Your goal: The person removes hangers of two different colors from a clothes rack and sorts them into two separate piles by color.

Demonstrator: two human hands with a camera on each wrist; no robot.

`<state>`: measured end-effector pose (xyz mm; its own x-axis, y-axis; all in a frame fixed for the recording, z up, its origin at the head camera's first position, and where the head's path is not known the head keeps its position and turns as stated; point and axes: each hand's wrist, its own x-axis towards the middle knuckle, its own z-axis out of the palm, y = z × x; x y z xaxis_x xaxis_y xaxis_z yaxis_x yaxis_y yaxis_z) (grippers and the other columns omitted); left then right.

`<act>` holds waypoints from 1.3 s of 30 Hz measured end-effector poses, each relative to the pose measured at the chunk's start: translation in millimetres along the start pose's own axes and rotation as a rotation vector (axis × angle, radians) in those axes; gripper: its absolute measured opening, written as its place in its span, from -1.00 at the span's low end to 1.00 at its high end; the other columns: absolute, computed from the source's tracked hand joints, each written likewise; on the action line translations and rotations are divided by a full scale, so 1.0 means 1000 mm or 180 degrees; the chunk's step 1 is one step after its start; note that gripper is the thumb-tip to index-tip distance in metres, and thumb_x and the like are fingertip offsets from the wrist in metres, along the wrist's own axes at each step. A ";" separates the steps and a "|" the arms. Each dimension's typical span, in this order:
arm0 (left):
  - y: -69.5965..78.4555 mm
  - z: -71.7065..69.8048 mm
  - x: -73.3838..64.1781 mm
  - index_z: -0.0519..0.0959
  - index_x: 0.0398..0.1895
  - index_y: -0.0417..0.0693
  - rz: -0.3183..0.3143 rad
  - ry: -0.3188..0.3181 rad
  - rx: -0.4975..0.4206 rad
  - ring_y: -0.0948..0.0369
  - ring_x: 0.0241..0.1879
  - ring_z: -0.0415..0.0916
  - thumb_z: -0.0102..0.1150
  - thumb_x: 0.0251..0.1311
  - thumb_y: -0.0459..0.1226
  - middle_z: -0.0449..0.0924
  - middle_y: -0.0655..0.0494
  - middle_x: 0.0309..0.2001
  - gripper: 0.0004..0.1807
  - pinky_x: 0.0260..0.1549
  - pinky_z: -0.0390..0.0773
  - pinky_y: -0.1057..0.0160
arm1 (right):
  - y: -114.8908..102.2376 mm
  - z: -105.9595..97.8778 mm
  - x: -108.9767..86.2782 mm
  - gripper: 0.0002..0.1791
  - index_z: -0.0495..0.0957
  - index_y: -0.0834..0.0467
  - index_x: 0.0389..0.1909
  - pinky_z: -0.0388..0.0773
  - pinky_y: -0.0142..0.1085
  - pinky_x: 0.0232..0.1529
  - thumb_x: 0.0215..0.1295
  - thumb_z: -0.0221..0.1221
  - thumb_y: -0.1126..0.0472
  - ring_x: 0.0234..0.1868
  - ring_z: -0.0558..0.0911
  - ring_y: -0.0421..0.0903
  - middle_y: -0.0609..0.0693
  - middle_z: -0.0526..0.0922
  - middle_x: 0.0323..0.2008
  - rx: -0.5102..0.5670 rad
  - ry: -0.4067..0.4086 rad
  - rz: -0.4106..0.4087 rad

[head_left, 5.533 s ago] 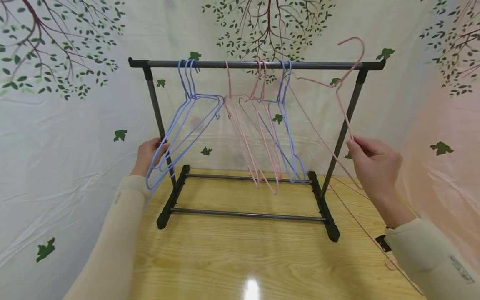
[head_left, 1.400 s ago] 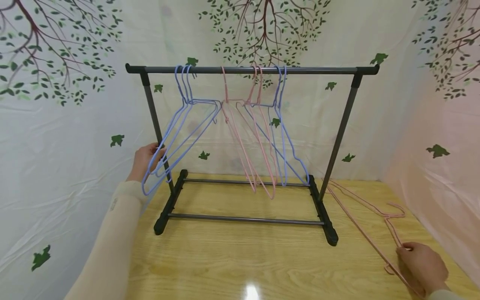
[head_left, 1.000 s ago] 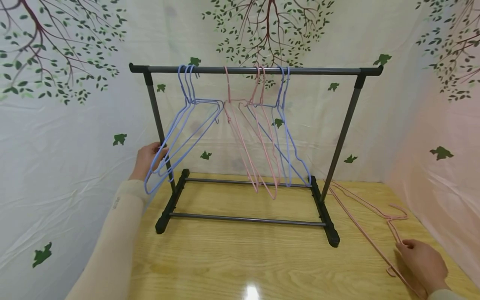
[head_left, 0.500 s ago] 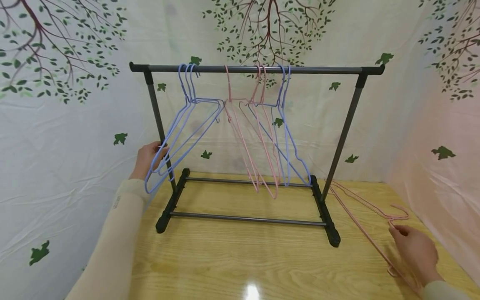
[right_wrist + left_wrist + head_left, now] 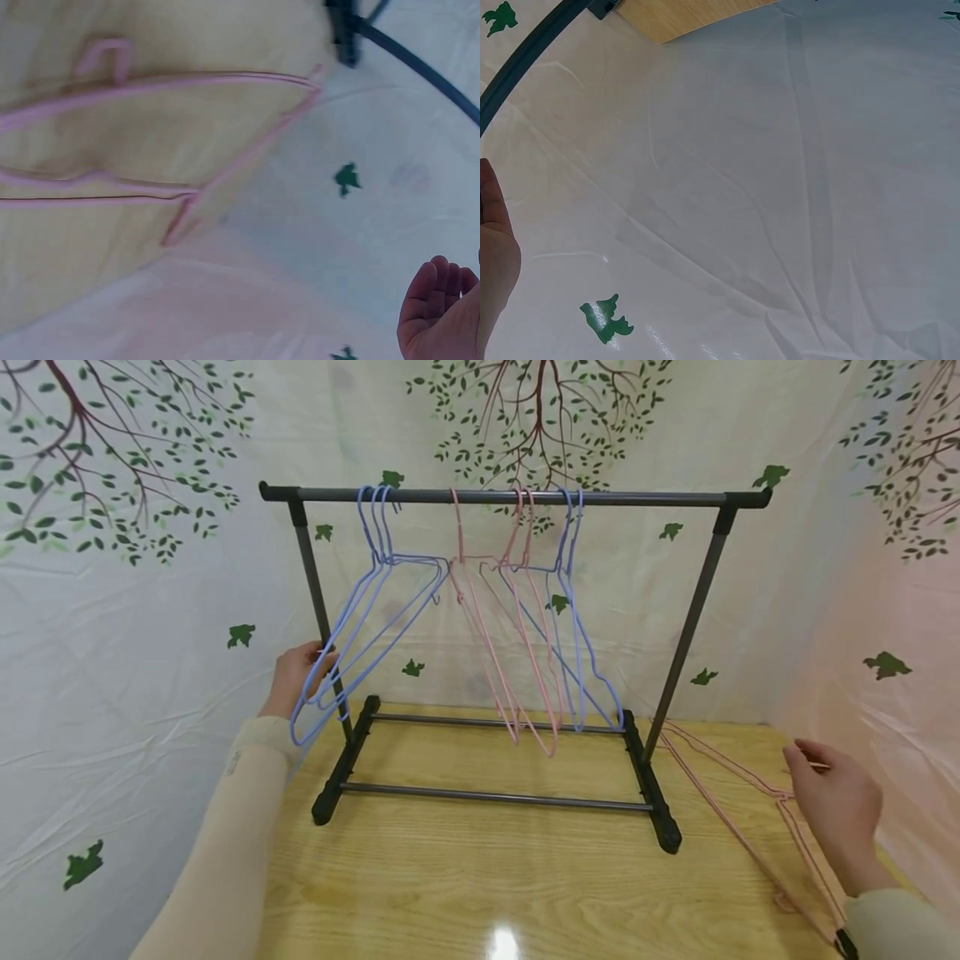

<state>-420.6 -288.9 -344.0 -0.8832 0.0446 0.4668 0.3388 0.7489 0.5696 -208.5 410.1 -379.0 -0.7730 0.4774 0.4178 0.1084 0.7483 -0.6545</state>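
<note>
My left hand (image 5: 296, 681) grips the left post (image 5: 315, 585) of a dark metal clothes rack, partly behind the blue hangers (image 5: 352, 602). In the left wrist view only a strip of that hand (image 5: 495, 255) shows. My right hand (image 5: 840, 802) hovers over pink wire hangers (image 5: 731, 831) lying on the table to the right of the rack. Its fingers are loosely bent, and in the right wrist view this hand (image 5: 442, 315) is apart from the pink hangers (image 5: 225, 77). In the head view the hand hides their hook.
From the rack's top bar (image 5: 652, 499) hang three blue hangers at left, pink hangers (image 5: 517, 635) in the middle and two blue hangers (image 5: 581, 627) at right. The rack's black feet (image 5: 660, 814) stand on the wooden table (image 5: 465, 885). A leaf-patterned cloth (image 5: 150, 693) surrounds it.
A pink hanger held up beside the rack's right post has come down onto the table. My right hand has let go of it and risen. The left hand stays on the post.
</note>
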 end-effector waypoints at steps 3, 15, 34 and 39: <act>0.002 0.001 0.000 0.55 0.02 -0.40 0.0000 -0.0004 -0.0007 -0.22 -0.10 0.57 0.02 0.48 -0.06 0.64 -0.35 -0.09 -0.51 -0.08 0.49 -0.15 | -0.020 -0.006 0.004 -0.43 0.57 0.25 0.20 0.30 -0.52 -0.44 0.42 0.09 -0.11 -0.50 0.35 -0.69 -0.73 0.32 -0.55 0.0214 0.0091 0.0102; 0.009 0.007 0.005 0.54 0.08 -0.37 -0.0109 -0.0081 -0.0056 -0.21 -0.06 0.56 0.04 0.47 -0.05 0.64 -0.34 -0.05 -0.51 -0.06 0.48 -0.14 | -0.099 -0.009 0.005 -0.54 0.64 0.08 0.16 0.33 -0.57 -0.36 0.37 0.19 -0.08 -0.30 0.46 -0.54 -0.50 0.51 -0.27 0.0694 0.0343 -0.0097; 0.014 0.006 -0.003 0.57 -0.07 -0.37 0.0015 0.0121 0.0126 -0.14 -0.28 0.55 0.03 0.48 -0.09 0.67 -0.30 -0.22 -0.57 -0.24 0.46 -0.03 | -0.252 0.030 -0.015 -0.67 0.66 0.19 0.10 0.48 -0.41 -0.24 0.42 0.20 0.13 -0.16 0.66 -0.05 0.08 0.69 -0.08 0.1207 -0.0027 -0.1658; 0.015 0.006 -0.005 0.60 -0.06 -0.36 0.0064 0.0231 0.0099 -0.10 -0.34 0.52 0.08 0.44 -0.16 0.66 -0.28 -0.28 -0.63 -0.31 0.43 0.05 | -0.287 0.045 -0.024 -0.68 0.66 0.23 0.08 0.58 -0.21 -0.21 0.38 0.25 0.18 -0.17 0.66 -0.07 0.09 0.69 -0.07 0.1385 -0.0313 -0.1989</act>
<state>-413.1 -273.6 -341.4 -0.8501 0.0125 0.5265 0.3451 0.7685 0.5389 -249.5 163.0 -229.2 -0.6640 -0.0330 0.7470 -0.6070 0.6071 -0.5127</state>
